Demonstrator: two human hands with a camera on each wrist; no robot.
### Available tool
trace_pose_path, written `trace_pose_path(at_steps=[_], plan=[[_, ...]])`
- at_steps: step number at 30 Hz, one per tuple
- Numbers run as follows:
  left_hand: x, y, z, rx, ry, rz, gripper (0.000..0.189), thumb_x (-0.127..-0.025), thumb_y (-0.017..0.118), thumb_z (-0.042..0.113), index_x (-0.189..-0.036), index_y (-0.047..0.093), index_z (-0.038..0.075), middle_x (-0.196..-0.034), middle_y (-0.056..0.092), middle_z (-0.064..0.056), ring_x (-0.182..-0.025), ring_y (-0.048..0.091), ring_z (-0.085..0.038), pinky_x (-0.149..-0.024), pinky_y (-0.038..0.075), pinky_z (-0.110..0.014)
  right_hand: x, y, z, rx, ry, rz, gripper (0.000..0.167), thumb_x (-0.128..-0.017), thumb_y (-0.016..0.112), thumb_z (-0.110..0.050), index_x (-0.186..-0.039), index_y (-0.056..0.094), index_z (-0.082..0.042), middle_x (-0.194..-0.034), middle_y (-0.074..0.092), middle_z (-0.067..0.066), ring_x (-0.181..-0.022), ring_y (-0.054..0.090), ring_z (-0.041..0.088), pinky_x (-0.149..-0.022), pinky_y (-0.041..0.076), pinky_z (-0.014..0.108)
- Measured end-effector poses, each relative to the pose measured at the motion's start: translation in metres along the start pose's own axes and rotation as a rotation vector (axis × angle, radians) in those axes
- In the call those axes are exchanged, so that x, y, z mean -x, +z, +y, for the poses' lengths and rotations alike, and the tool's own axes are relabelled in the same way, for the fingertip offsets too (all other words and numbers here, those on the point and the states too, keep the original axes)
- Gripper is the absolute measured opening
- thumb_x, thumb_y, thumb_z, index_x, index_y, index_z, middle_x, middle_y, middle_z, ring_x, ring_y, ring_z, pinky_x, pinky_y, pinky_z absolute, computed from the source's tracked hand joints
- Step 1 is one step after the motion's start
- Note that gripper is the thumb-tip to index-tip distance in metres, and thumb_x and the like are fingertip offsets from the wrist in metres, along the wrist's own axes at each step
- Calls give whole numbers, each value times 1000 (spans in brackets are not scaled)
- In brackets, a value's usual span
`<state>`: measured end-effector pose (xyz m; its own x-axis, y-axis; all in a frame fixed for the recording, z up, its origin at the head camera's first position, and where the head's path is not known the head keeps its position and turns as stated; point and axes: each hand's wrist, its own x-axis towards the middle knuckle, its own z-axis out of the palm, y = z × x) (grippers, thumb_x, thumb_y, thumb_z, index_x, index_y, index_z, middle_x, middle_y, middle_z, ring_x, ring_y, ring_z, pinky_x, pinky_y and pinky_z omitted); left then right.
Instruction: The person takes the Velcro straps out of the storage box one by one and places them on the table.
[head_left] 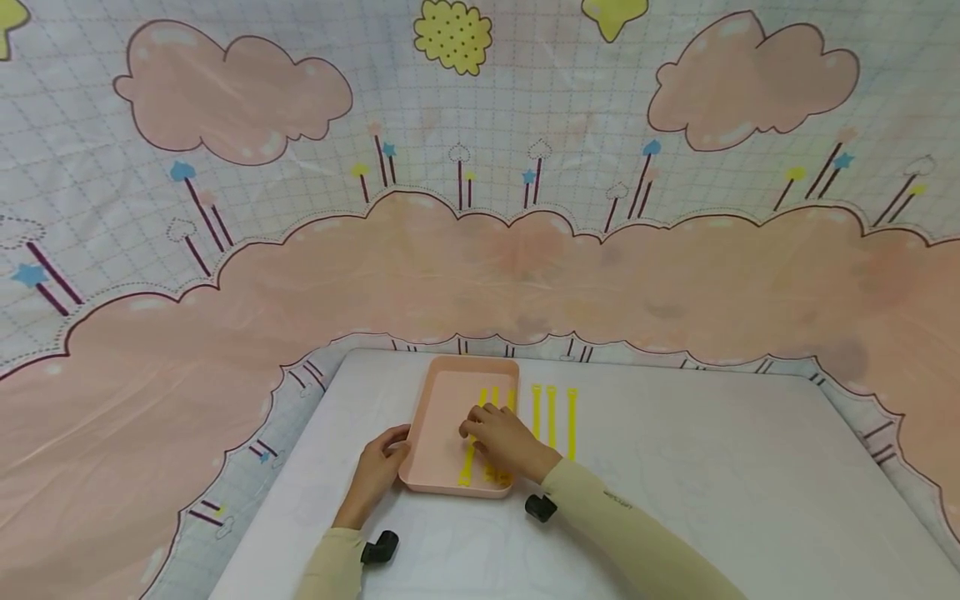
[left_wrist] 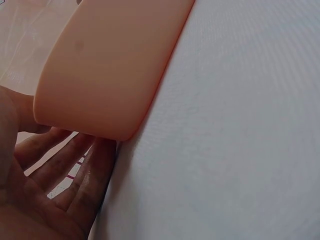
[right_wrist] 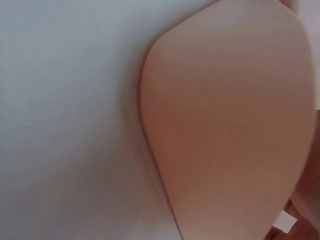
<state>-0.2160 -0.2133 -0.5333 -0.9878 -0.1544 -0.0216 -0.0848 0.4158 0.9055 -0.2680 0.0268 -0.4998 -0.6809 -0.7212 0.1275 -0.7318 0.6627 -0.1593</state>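
A shallow pink tray (head_left: 441,412) lies on the white table, its outer wall filling much of both wrist views. My left hand (head_left: 377,468) grips the tray's left edge. In the left wrist view, the thumb is at the rim and the fingers (left_wrist: 82,185) lie along the outer wall. Inside the tray are several thin yellow strips with widened, notched ends. Over them, my right hand (head_left: 510,437) has curled fingers, thumb and index finger on either side of the leftmost yellow strip (head_left: 467,471), pinching it near its middle. The right wrist view mostly hides that hand behind the tray wall.
More yellow strips (head_left: 572,417) lie side by side on the table (head_left: 712,467), right of the tray, partly behind the right forearm. Behind the table hangs a patterned cloth (head_left: 525,275) with clouds and stars. Each wrist wears a black camera (head_left: 380,547).
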Motion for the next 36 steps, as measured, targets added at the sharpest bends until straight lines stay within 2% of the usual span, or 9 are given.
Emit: trace_pose_path(at_steps=[8,20,29,36], plan=[[1,0,1,7,14,5,35,-95,59,8,-130,61,3,-127,65,-19,-101,64,-24,-74,49,-21,-6,8,5,85,-35,-2,21,-95,63,-15,-113,67,-26,-115,61,-4,-106,55,16,-84,44,32],[2,1,3,-2,10,5,36,-95,58,6,-131,60,2,-127,64,-19,-98,63,-22,-73,48,-22,-6,22,6,149,-72,13,17,-96,61,-16,-107,68,-27,-112,60,-5,-102,54,14,-77,37,26],[2,1,0,2,2,5,36,-95,58,7,-130,61,2,-127,64,-19,-98,63,-21,-74,49,-22,-10,15,6,132,-62,-61,20,-99,57,-18,-115,65,-27,-117,59,-4,-107,53,15,-85,42,31],[1,0,-1,26,28,-5,35,-95,58,6,-129,61,2,-125,65,-20,-99,64,-23,-75,49,-23,-14,10,8,200,-121,-101,21,-100,55,-19,-116,64,-29,-117,59,-3,-106,53,16,-82,44,31]])
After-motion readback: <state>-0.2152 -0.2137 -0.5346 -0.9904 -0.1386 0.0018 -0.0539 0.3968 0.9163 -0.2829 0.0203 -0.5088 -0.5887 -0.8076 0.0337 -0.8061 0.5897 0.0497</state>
